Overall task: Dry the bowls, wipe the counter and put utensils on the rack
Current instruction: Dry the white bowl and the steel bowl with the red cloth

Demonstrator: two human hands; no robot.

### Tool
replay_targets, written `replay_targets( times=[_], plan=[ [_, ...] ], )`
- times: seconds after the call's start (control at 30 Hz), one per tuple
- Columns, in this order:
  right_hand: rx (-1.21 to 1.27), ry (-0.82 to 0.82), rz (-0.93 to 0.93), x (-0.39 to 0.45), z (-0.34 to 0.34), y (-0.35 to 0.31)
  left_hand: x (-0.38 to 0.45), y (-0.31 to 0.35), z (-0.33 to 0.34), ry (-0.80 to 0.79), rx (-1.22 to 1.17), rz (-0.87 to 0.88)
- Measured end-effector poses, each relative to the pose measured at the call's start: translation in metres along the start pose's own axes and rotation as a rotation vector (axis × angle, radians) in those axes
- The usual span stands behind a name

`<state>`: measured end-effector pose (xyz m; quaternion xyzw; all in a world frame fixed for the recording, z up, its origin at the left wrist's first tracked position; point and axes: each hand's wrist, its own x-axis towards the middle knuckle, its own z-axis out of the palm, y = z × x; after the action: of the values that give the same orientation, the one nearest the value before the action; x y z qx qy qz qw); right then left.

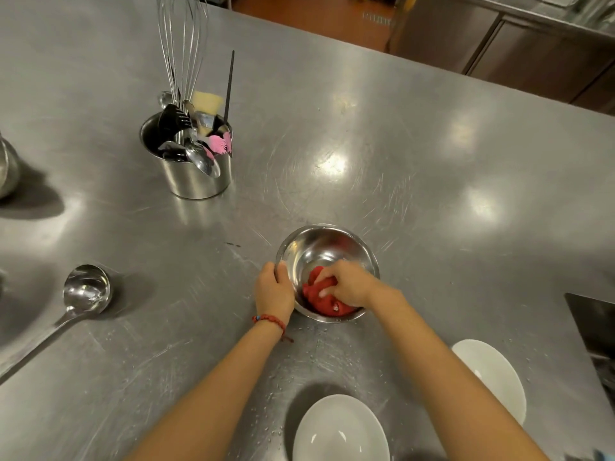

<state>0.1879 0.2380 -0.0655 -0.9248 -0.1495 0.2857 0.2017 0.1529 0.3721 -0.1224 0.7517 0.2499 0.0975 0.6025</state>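
Steel bowl [327, 257], centre counter [399, 161]: my left hand [273, 289] clasps its nine-o'clock rim; my right hand [346, 283], fingers closed, presses a red cloth [319, 299] inside.

Scratched brushed-metal counter [366, 144], shiny steel bowl [319, 247], red cloth [319, 302], glossy white bowls [339, 430].

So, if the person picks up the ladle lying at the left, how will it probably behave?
The ladle looks like rigid steel, so it should not bend. Its deep cup sits at the end of a long handle, so it probably feels cup-heavy and may tip down. The shiny surface could be slippery, since water drops dot the counter.
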Motion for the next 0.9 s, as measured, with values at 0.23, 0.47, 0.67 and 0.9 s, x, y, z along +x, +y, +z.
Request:
replay_targets(
  times=[0.23,0.47,0.67,0.9],
  plan=[
    [-0.077,-0.013,0.079,0.005,-0.009,0.004,0.005,0.002,-0.003,-0.016,0.039,0.016],
    [0.663,0.469,0.132,0.020,0.044,-0.030,0.009,-0.001,-0.005,-0.069,0.030,0.014],
    [0.987,0.753,0.324,0.040,0.050,-0.057,0.012,-0.008,-0.006,-0.073,-0.020,-0.021],
    [0.792,0.370,0.242,0.033,0.034,-0.036,0.005,-0.016,-0.007,-0.070,-0.046,-0.027]
  ],
)
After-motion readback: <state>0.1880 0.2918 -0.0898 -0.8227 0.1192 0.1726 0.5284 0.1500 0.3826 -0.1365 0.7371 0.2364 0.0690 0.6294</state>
